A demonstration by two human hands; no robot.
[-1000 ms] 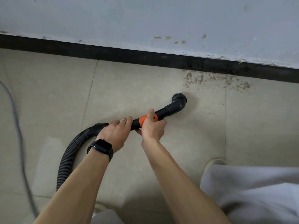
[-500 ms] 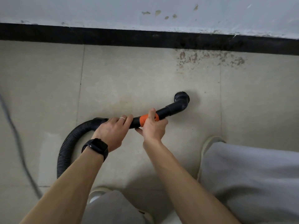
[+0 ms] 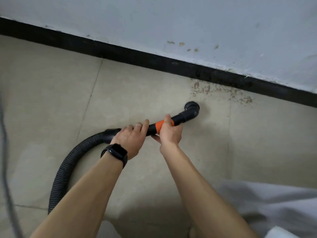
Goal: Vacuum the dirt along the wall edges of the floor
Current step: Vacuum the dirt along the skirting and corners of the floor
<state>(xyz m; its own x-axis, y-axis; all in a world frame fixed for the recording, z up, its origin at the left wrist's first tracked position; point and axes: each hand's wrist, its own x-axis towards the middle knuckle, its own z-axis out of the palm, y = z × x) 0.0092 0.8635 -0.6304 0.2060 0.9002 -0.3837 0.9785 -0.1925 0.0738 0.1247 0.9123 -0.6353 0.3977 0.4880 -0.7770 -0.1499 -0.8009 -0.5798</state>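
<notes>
A black vacuum tube with an orange band (image 3: 158, 127) lies across the middle of the head view, ending in a round brush nozzle (image 3: 192, 109) that points at the floor. My left hand (image 3: 131, 139) grips the tube near the ribbed black hose (image 3: 68, 165). My right hand (image 3: 169, 132) grips the tube at the orange band. Brown dirt crumbs (image 3: 221, 91) lie on the beige tiles along the black baseboard (image 3: 154, 59), just beyond and to the right of the nozzle.
A pale wall (image 3: 171, 19) with small brown stains rises above the baseboard. A grey cable (image 3: 6, 160) runs down the left edge. My light grey trouser leg (image 3: 274, 208) fills the lower right corner. Tile joints cross the floor.
The view has tilted, so the baseboard now slants down to the right. Both hands keep the same grip on the tube, and the nozzle stays just short of the dirt.
</notes>
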